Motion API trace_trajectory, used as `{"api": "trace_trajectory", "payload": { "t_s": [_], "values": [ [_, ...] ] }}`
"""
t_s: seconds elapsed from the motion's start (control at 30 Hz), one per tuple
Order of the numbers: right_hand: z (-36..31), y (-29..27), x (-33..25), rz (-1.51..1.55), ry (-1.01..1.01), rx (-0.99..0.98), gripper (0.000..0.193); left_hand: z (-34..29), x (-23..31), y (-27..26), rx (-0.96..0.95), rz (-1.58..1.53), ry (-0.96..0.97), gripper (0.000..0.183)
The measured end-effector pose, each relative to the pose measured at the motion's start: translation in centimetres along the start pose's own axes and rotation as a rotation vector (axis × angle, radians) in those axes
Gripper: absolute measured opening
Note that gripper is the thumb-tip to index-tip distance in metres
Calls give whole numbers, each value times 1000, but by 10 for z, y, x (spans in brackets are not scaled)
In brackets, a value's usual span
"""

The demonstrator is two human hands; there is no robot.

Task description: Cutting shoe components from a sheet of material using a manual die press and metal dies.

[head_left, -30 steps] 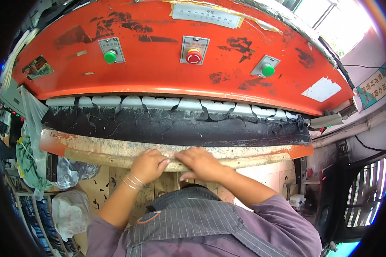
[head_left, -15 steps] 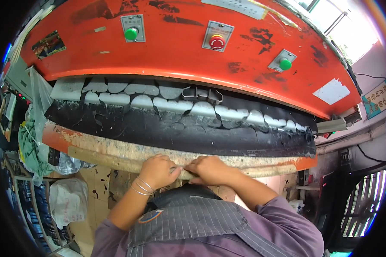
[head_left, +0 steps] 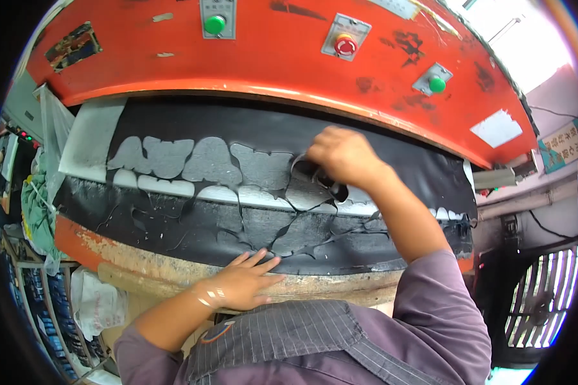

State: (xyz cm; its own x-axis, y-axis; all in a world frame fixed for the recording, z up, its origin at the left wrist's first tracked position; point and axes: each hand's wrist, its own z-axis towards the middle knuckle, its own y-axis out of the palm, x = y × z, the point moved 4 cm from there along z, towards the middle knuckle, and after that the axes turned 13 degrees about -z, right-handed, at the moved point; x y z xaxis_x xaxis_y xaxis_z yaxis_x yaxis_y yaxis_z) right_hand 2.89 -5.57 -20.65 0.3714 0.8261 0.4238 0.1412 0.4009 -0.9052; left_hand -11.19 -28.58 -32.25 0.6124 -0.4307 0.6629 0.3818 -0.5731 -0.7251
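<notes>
My right hand (head_left: 345,157) reaches far forward, its fingers curled down onto a metal cutting die (head_left: 339,192) with a curved outline. The die stands on a black sheet (head_left: 192,119) cut through with several rounded openings. Grey and white backing shows in those openings. Nearer me, my left hand (head_left: 244,282) lies with fingers spread at the sheet's front edge, on the worn wooden board (head_left: 154,266); it holds nothing. The fingertips of my right hand are partly hidden.
Above the sheet spans a red machine housing (head_left: 270,58), with green buttons (head_left: 215,25) (head_left: 437,85) and a red stop button (head_left: 345,45). A clear plastic bag (head_left: 52,135) hangs at the left. A white bag (head_left: 99,301) stands below it. A black fan-like grille (head_left: 546,298) is at the right.
My right hand has left the board's front edge and reached forward to the die. My left hand has flattened out on the edge. More of the black sheet shows in front of the housing.
</notes>
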Motion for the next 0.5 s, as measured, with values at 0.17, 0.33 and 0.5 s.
{"api": "trace_trajectory", "payload": {
  "t_s": [0.17,0.33,0.5],
  "values": [
    [-84,59,74,543,927,65,20,20,-9,-84,359,-314,56,41],
    [-130,113,59,911,1352,103,16,118,-5,-105,647,-496,-15,43],
    [-158,117,35,772,1086,295,64,193,-17,-77,874,-399,-87,37]
  ]
}}
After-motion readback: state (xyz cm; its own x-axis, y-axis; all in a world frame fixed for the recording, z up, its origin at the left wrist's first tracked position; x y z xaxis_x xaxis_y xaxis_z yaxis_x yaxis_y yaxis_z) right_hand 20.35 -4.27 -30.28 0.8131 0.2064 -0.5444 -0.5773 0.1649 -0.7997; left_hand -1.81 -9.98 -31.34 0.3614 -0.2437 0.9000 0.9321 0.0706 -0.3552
